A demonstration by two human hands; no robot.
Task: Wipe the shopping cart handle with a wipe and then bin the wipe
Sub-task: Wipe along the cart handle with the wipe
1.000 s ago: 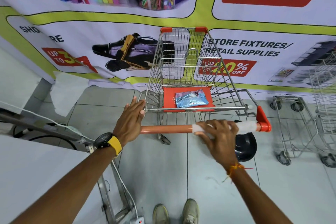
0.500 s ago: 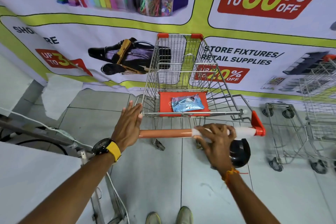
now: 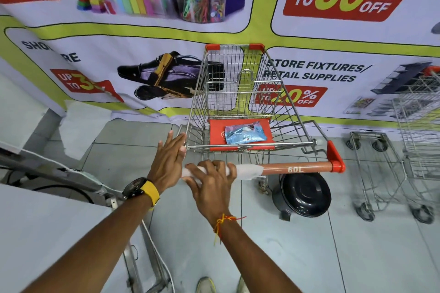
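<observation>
A wire shopping cart (image 3: 240,93) stands in front of me with an orange handle (image 3: 297,168) marked 60L. A white wipe (image 3: 247,171) is wrapped around the left half of the handle. My right hand (image 3: 212,183) is closed over the wipe and the bar near its left end. My left hand (image 3: 170,157) lies flat with fingers apart against the cart's left rear corner, holding nothing. A black round bin (image 3: 302,194) with its lid shut sits on the floor under the handle's right end.
A blue wipes packet (image 3: 245,134) lies on the cart's orange seat flap. More wire carts (image 3: 404,162) stand at the right. A printed sale banner covers the wall behind. A white counter (image 3: 47,233) and cables are at my left. My shoes show at the bottom edge.
My right hand has slid the wipe leftward along the handle, from the right part to the left end beside my left hand. The handle's right part is now bare.
</observation>
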